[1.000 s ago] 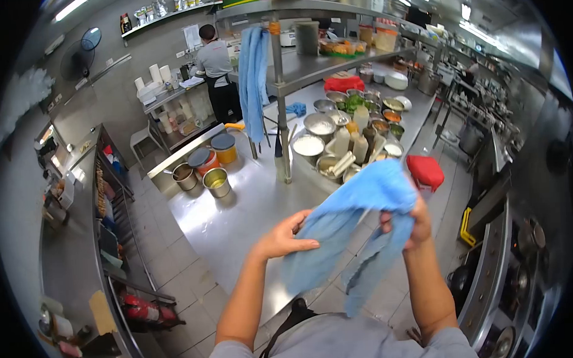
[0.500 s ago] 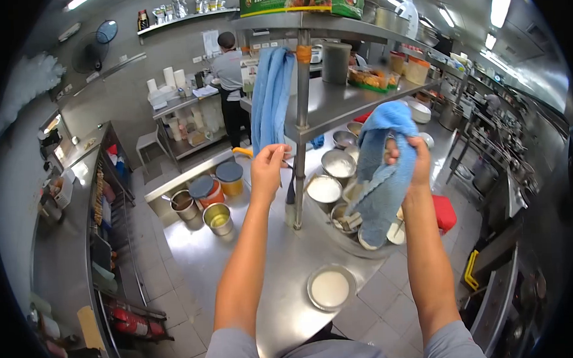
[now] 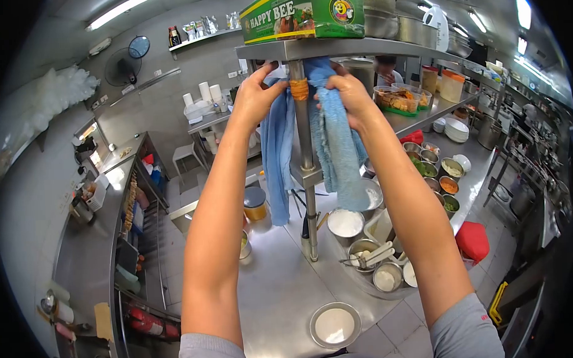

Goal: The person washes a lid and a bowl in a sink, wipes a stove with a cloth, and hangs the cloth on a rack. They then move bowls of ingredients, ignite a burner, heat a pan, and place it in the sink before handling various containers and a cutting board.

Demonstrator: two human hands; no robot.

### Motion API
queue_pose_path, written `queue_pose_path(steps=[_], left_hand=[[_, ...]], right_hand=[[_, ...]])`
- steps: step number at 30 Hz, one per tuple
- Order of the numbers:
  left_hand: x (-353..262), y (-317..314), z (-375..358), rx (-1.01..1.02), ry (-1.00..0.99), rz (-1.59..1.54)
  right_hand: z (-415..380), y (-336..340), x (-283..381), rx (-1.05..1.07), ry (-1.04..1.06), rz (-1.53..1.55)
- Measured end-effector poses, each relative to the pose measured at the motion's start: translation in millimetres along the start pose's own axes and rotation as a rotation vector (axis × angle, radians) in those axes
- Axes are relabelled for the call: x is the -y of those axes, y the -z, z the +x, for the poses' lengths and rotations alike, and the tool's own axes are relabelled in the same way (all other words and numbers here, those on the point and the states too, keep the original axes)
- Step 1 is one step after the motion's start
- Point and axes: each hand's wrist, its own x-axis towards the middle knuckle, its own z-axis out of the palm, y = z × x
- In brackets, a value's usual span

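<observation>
Two blue cloths hang on either side of the metal shelf post (image 3: 304, 134), which has an orange band near its top. My right hand (image 3: 350, 95) grips the upper part of the right cloth (image 3: 343, 152), just under the shelf edge. The left cloth (image 3: 277, 160) hangs beside the post, long and narrow. My left hand (image 3: 256, 95) is raised at its top, with thumb and fingers apart; part of the fingers is hidden near the shelf.
A green box (image 3: 303, 15) stands on the top shelf (image 3: 383, 45). Bowls of white contents, one a metal bowl (image 3: 335, 325), are on the steel counter (image 3: 275, 293). Food tubs (image 3: 397, 99) sit on the middle shelf. A red object (image 3: 472, 240) is at right.
Both hands have risen to the shelf edge. The cloth in my right hand has moved left and up, and now hangs beside the post. The view has shifted.
</observation>
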Motion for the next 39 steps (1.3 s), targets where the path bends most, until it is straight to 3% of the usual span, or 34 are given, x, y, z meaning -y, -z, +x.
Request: queue_pose_path(steps=[1,3,6,9,10,15,18,20,21,22,23,24,25,27,29,32,33,35,37,39], left_hand=[[-1,1,6,-0.022,-0.096,0.092],[7,4,23,0.075,-0.094,-0.016],[13,14,31,0.315,0.014,-0.303],[44,-3,36,0.223,-0.005,-0.471],[39,-8,32,0.192,0.086,-0.48],[35,-12,32,0.312,0.15,-0.599],[27,-10,29,0.166,0.072,-0.85],[35,-14,35,0.054,0.003,-0.848],[40,-16,37,-0.059,-0.06,-0.844],[33,-18,34,-0.2,-0.078,-0.79],[27,-15,32,-0.2,-0.078,-0.794],[21,-10,31,-0.33,-0.137,-0.774],[14,-6,30,-0.453,-0.196,-0.751],[10,11,29,-0.435,-0.257,-0.599],[-12,36,17,-0.113,-0.047,-0.418],[-29,79,-10,0.33,0.236,-0.431],[-28,86,-16,0.458,0.268,-0.27],[-33,92,-35,0.606,0.424,0.079],[-4,93,-51,0.699,0.421,0.047],[16,85,-75,0.67,0.413,-0.228]], right_hand=[[5,-7,2,0.056,-0.001,-0.054],[13,-12,9,0.118,-0.001,-0.106],[32,-4,14,0.155,-0.086,-0.178],[48,5,11,0.187,-0.173,-0.19],[41,-4,15,0.153,-0.178,-0.244],[47,-9,23,0.157,-0.273,-0.36],[43,-14,21,0.097,-0.19,-0.494],[33,-10,12,0.09,0.445,-0.767],[28,-4,14,0.091,0.447,-0.772],[14,-8,24,0.081,0.424,-1.106],[6,-7,31,0.069,0.389,-1.438],[14,7,19,0.001,0.534,-1.477],[18,12,19,-0.007,0.531,-1.48],[20,19,21,-0.146,0.696,-1.616],[15,19,23,-0.201,0.669,-1.621],[18,19,17,-0.254,0.632,-1.578],[18,18,13,-0.299,0.607,-1.559],[16,15,4,-0.335,0.587,-1.534],[14,15,-10,-0.397,0.409,-1.553],[15,21,-32,-0.362,0.345,-1.448]])
